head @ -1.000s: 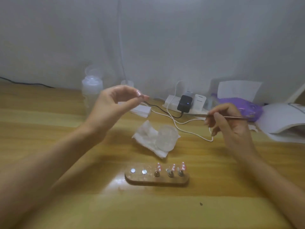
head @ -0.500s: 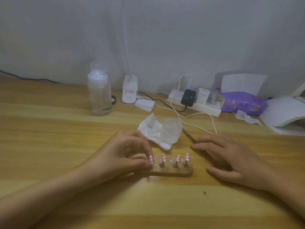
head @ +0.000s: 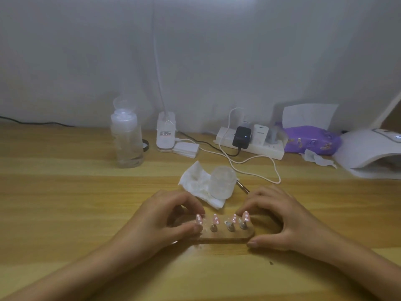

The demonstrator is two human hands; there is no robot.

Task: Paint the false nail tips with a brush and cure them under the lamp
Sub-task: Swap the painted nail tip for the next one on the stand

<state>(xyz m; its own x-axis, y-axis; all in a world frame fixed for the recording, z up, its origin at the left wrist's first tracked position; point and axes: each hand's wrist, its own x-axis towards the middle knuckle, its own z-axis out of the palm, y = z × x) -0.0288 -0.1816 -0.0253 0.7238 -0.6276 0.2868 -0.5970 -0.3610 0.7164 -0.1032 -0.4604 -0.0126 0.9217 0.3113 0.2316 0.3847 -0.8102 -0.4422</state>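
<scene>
left hand (head: 165, 222) pinching leftmost nail tip (head: 198, 219), right hand (head: 280, 220) gripping wooden holder (head: 225, 236)

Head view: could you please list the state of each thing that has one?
holder: lying flat.
tips: four, painted, upright on holder.
left hand: pinches leftmost tip.
right hand: grips holder's right end.
brush: lying down by jar.
bottle: upright, lid flipped open.
charger: plugged in, light on.
lamp: at right, holder not under it.
</scene>
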